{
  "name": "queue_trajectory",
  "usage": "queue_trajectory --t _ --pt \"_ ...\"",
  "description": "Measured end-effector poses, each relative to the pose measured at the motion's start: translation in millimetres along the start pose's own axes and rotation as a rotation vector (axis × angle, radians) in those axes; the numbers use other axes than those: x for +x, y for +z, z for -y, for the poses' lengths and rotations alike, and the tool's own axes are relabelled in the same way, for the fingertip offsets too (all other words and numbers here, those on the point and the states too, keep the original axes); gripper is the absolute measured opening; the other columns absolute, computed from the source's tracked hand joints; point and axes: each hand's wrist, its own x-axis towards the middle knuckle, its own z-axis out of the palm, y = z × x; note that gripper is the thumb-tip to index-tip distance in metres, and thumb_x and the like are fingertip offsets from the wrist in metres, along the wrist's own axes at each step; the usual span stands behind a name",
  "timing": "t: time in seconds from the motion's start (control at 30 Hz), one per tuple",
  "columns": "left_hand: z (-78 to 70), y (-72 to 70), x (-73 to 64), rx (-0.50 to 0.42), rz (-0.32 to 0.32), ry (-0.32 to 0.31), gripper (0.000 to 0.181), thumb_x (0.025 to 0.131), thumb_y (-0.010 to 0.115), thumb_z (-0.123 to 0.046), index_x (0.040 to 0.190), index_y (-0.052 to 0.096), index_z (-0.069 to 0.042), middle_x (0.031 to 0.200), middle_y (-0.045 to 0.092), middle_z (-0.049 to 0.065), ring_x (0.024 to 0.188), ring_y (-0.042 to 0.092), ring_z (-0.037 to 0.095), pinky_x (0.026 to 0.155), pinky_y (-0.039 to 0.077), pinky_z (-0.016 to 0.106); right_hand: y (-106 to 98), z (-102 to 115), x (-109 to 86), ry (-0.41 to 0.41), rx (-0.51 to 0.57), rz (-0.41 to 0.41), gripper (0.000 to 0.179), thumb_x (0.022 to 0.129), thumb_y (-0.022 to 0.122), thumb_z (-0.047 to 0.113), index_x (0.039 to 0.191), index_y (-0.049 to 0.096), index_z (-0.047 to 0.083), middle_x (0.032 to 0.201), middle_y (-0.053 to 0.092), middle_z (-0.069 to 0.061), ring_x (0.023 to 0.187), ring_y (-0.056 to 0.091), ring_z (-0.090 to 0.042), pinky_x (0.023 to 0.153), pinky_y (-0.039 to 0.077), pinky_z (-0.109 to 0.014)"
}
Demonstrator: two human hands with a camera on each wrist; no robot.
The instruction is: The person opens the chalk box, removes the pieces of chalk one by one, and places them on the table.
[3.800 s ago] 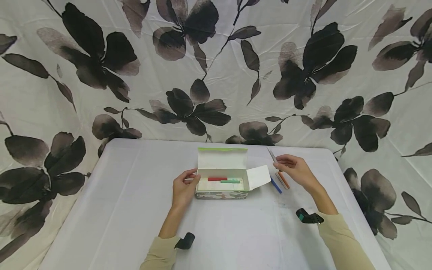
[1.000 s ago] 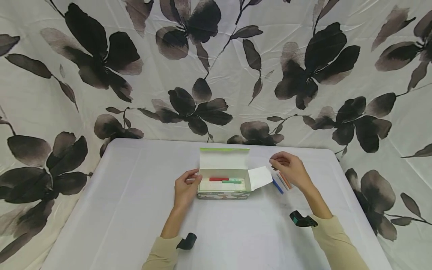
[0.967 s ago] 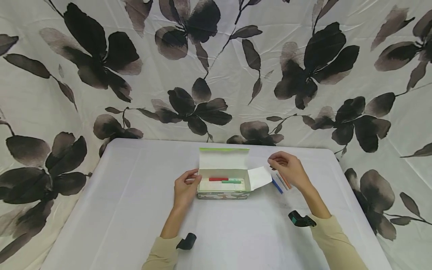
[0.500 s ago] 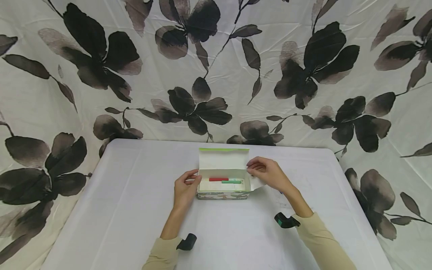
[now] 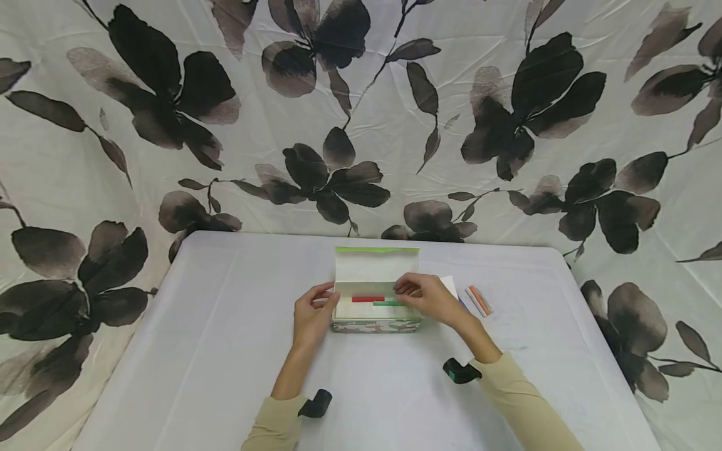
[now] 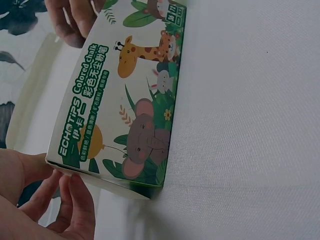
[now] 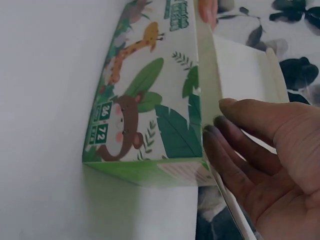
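Observation:
An opened cardboard chalk box (image 5: pixel 375 326), printed "Colored Chalk" with cartoon animals, lies on the white table. Its lid stands up at the back. Inside are a red chalk stick (image 5: pixel 368 299), a green chalk stick (image 5: pixel 389 304) and a paler one behind it. My left hand (image 5: pixel 311 313) grips the box's left end, thumb at the corner, as the left wrist view shows. My right hand (image 5: pixel 431 299) has its fingertips over the box's right end, thumb and fingers close together. In the right wrist view those fingertips look dark-smudged; whether a chalk stick is between them is hidden.
Right of the box lie an orange chalk stick (image 5: pixel 479 299) and a white one against it. A blue chalk stick (image 5: pixel 462 304) is partly hidden. The box's white side flap (image 5: pixel 449 285) sticks out rightward. Faint smudges mark the cloth; a floral curtain (image 5: pixel 361 125) hangs behind.
A greyish chalk stick shown in my right hand at first is no longer visible. That hand has moved left from beside the loose chalk to the box's right end. My left hand stays put.

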Motion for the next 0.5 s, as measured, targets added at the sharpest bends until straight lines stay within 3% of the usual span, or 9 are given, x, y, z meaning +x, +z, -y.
queue_trajectory --t 0.33,0.5 --pt "-1.4 0.7 0.4 0.004 -0.006 -0.003 0.028 0.094 0.074 -0.011 0.121 0.074 -0.005 0.107 0.068 0.014 0.086 0.062 0.018 0.066 0.047 0.019 18.9 6.3 7.1 -0.003 -0.152 0.098 0.017 0.092 0.073 -0.003 0.108 0.069 -0.008 0.102 0.072 -0.019 0.092 0.069 -0.025 0.082 0.058 -0.033" --pt "-2.0 0.6 -0.5 0.007 -0.003 -0.002 0.028 0.094 0.074 -0.012 0.121 0.074 -0.005 0.107 0.068 0.013 0.088 0.062 0.022 0.066 0.047 0.019 28.4 10.2 9.3 -0.006 -0.273 0.106 0.016 0.089 0.075 -0.005 0.105 0.070 -0.006 0.100 0.072 -0.017 0.091 0.067 -0.025 0.082 0.056 -0.038"
